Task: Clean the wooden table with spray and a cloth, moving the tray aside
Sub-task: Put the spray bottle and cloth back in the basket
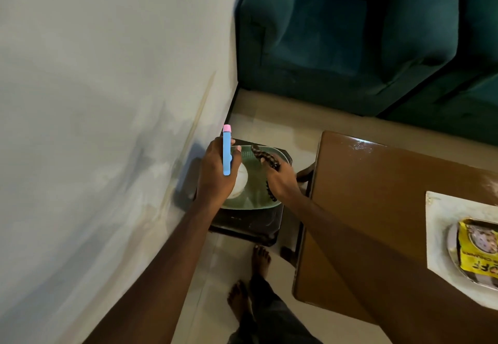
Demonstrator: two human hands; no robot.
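Both hands are reaching over the green tray (pixel 256 201) on the dark stool (pixel 250 225)

Left hand (pixel 218 171) is gripping the blue bottle (pixel 227 152) upright, pink cap pointing away; right hand (pixel 283 182) is clutching the cloth (pixel 265 156) over the tray, beside the wooden surface (pixel 377 209)

Single head-worn wide-angle view, steeply downward, close above floor-level stool (pixel 250 225).
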